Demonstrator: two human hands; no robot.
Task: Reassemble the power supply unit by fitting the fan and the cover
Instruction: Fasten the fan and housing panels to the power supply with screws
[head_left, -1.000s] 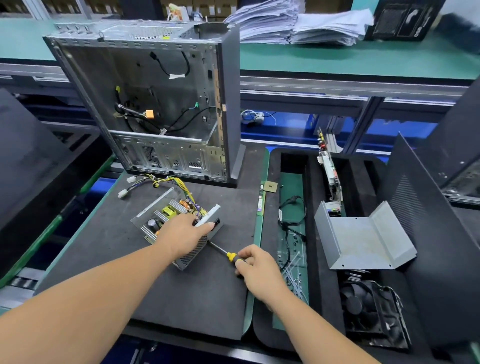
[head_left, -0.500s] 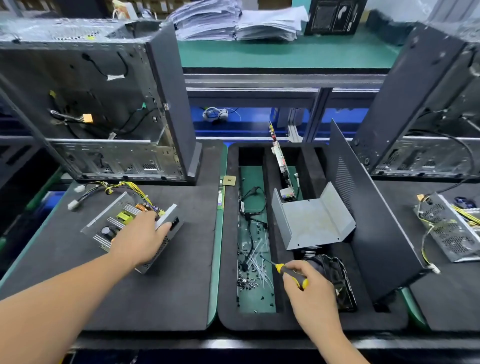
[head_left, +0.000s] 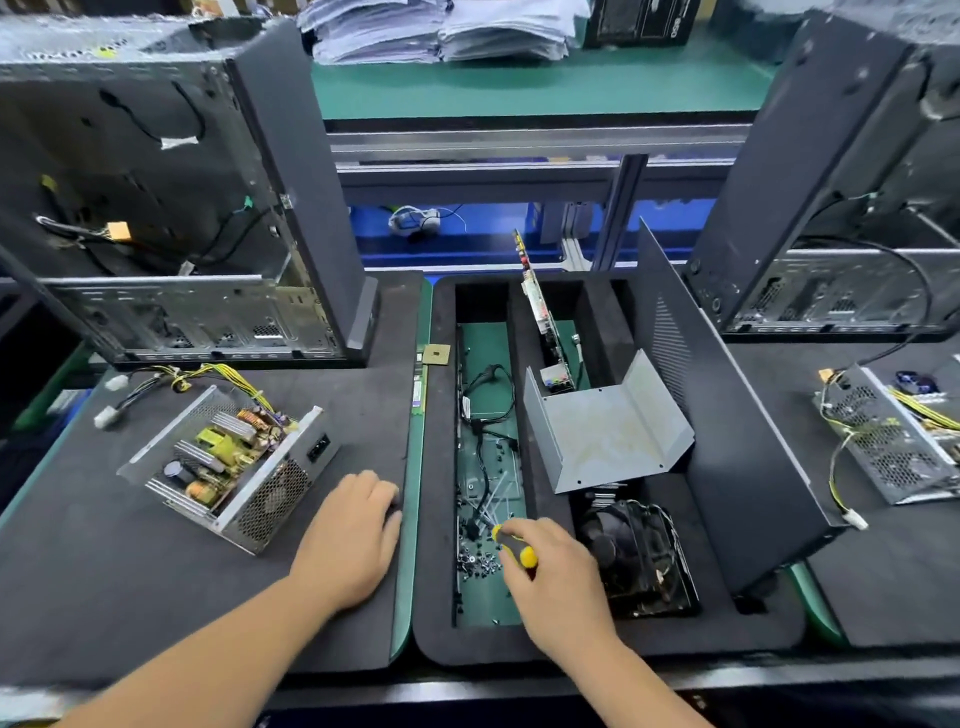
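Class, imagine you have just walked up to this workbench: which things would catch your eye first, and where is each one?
The opened power supply lies at the left on the dark mat, its yellow and copper parts bare. In the foam tray at the centre, the right hand grips a yellow-handled screwdriver over loose screws. Just right of it lie the black fan and, behind it, the bent grey metal cover.

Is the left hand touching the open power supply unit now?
Apart. In the head view the left hand lies flat on the dark foam mat, and a strip of bare mat shows between it and the power supply unit.
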